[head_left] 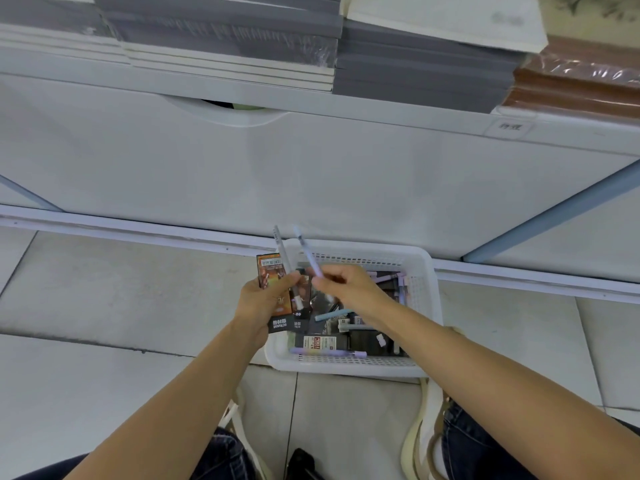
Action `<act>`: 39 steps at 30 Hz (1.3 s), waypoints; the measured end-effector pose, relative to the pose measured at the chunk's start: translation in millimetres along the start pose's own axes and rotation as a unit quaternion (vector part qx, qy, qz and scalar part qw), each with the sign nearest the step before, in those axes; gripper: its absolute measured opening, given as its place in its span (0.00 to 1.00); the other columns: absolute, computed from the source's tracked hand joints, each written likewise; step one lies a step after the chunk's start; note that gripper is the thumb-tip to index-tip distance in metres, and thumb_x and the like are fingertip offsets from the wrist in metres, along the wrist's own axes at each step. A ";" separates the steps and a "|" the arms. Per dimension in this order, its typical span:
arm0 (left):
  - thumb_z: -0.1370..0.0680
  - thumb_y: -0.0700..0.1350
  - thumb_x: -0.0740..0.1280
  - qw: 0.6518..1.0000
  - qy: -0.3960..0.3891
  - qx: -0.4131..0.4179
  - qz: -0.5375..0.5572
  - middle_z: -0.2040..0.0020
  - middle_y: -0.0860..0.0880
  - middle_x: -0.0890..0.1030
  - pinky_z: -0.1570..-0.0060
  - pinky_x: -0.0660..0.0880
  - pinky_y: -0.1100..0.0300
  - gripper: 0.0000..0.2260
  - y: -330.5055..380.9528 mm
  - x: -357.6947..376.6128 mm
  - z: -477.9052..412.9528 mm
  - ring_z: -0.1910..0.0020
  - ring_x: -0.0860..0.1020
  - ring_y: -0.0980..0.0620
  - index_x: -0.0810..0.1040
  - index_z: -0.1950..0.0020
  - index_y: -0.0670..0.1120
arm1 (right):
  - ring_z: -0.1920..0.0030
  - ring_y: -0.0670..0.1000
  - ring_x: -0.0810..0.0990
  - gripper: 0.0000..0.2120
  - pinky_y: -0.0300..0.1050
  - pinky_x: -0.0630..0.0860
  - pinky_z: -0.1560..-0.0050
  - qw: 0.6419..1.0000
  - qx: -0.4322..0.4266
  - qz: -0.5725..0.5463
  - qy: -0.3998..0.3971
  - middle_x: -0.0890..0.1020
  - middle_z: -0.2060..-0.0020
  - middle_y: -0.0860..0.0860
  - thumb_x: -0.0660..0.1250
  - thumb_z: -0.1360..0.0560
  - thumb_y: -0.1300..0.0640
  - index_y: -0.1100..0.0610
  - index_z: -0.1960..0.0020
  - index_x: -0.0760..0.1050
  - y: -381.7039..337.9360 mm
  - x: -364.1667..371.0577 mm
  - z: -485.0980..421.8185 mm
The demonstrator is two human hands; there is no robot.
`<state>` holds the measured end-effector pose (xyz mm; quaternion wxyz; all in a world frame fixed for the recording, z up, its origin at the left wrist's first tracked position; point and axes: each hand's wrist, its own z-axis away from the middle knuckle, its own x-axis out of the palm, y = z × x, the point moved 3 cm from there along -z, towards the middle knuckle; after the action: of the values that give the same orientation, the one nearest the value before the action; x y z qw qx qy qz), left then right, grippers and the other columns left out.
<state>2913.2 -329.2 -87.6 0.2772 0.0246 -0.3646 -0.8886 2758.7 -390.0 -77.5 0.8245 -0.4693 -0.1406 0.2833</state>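
A white plastic basket [420, 271] stands on the tiled floor, filled with several pens and dark card packs. My left hand [263, 299] grips a few dark and orange card packs [268, 268] together with a grey pen [281, 251] that sticks up. My right hand [349, 287] pinches a pale blue pen [306, 252], its tip pointing up and left, just above the basket's left side. The two hands are close together but apart.
A white cabinet front [311, 174] with a cut-out handle rises behind the basket. Stacks of grey, white and brown notebooks [415, 64] lie on the shelf above. My knees in dark jeans and pale shoes [426, 431] are at the bottom edge.
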 end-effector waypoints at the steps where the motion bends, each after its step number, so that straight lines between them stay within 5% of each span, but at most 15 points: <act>1: 0.30 0.41 0.76 1.000 -0.003 0.000 0.002 0.61 0.40 0.85 0.72 0.79 0.56 0.06 -0.7 -0.6 -0.4 0.68 0.84 0.44 0.82 0.57 0.41 | 0.62 0.46 0.80 0.16 0.35 0.75 0.57 1.000 -0.002 0.012 -0.023 0.82 0.63 0.46 0.69 0.24 0.59 0.53 0.36 0.75 2.8 4.9 -0.9; 4: 0.30 0.41 0.76 1.000 -0.007 0.004 -0.013 0.60 0.40 0.85 0.71 0.79 0.56 0.07 -3.9 -2.6 -3.8 0.68 0.84 0.44 0.83 0.55 0.40 | 0.60 0.43 0.83 0.16 0.39 0.74 0.54 0.998 -0.011 0.043 -0.035 0.85 0.64 0.47 0.74 0.29 0.58 0.50 0.44 0.73 9.1 14.3 -8.7; 7: 0.29 0.40 0.75 0.999 -0.008 0.005 -0.038 0.61 0.40 0.85 0.70 0.79 0.57 0.07 -8.0 -8.1 -7.3 0.68 0.84 0.44 0.82 0.54 0.40 | 0.65 0.41 0.82 0.17 0.37 0.75 0.61 0.989 -0.026 0.128 -0.068 0.85 0.65 0.46 0.76 0.30 0.54 0.48 0.49 0.70 10.2 18.4 -15.3; 12: 0.28 0.42 0.74 0.996 0.008 0.041 -0.073 0.60 0.42 0.85 0.59 0.82 0.52 0.05 -5.4 -23.0 -16.0 0.63 0.84 0.44 0.82 0.55 0.41 | 0.58 0.47 0.84 0.09 0.40 0.80 0.57 0.980 -0.018 0.183 -0.072 0.84 0.57 0.50 0.65 0.22 0.50 0.55 0.47 0.76 22.5 14.2 -19.3; 17: 0.28 0.42 0.74 0.996 0.032 0.028 -0.083 0.57 0.41 0.85 0.51 0.80 0.48 0.04 -9.4 -43.3 -20.5 0.56 0.83 0.41 0.82 0.57 0.42 | 0.47 0.51 0.79 0.14 0.48 0.76 0.43 0.866 0.016 0.485 -0.121 0.80 0.46 0.53 0.67 0.23 0.55 0.57 0.39 0.76 65.2 18.2 -9.8; 23: 0.28 0.43 0.74 0.995 0.019 0.025 -0.092 0.60 0.45 0.86 0.65 0.80 0.56 0.05 -12.2 -46.8 -23.4 0.62 0.84 0.46 0.82 0.55 0.43 | 0.46 0.53 0.77 0.10 0.52 0.76 0.46 0.831 -0.018 0.535 -0.147 0.80 0.47 0.53 0.63 0.21 0.55 0.57 0.44 0.78 76.0 32.0 -11.9; 25: 0.28 0.43 0.74 0.995 0.014 0.028 -0.099 0.61 0.46 0.86 0.67 0.79 0.59 0.06 -12.4 -46.8 -23.2 0.63 0.85 0.48 0.81 0.55 0.43 | 0.49 0.51 0.79 0.09 0.50 0.77 0.47 0.846 -0.010 0.511 -0.152 0.81 0.48 0.52 0.64 0.21 0.55 0.56 0.44 0.79 75.2 27.3 -14.7; 29: 0.29 0.44 0.74 0.994 0.006 0.033 -0.105 0.59 0.45 0.86 0.65 0.80 0.57 0.08 -9.8 -46.2 -21.5 0.60 0.85 0.46 0.82 0.53 0.41 | 0.52 0.46 0.79 0.07 0.31 0.72 0.56 0.924 0.003 0.363 -0.118 0.80 0.51 0.47 0.64 0.21 0.56 0.56 0.44 0.76 53.4 5.5 -21.1; 32: 0.30 0.44 0.75 0.994 -0.017 0.040 -0.099 0.58 0.43 0.86 0.61 0.81 0.54 0.10 0.4 -37.9 -14.0 0.59 0.85 0.44 0.83 0.53 0.40 | 0.46 0.45 0.81 0.13 0.34 0.75 0.49 0.972 0.007 0.211 -0.101 0.82 0.47 0.47 0.65 0.22 0.57 0.54 0.38 0.73 22.2 -13.6 -16.2; 36: 0.29 0.45 0.74 0.990 -0.063 0.068 -0.104 0.53 0.41 0.85 0.51 0.81 0.48 0.13 29.1 -18.0 4.9 0.54 0.84 0.41 0.83 0.49 0.39 | 0.49 0.48 0.84 0.24 0.39 0.79 0.52 0.990 -0.030 0.081 -0.108 0.85 0.52 0.50 0.66 0.22 0.62 0.47 0.30 0.66 -33.3 -28.2 0.6; 39: 0.29 0.44 0.74 0.985 -0.099 0.105 -0.090 0.53 0.43 0.86 0.60 0.82 0.55 0.07 58.9 0.2 27.9 0.57 0.85 0.46 0.85 0.54 0.43 | 0.59 0.49 0.83 0.23 0.42 0.78 0.60 0.991 -0.081 0.059 -0.089 0.85 0.56 0.51 0.65 0.23 0.67 0.53 0.32 0.65 -80.3 -38.4 15.4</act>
<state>2934.2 -345.8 -28.1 0.1548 -0.0014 -0.4778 -0.8647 2747.2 -434.4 0.3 0.7497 -0.5150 -0.2079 0.3599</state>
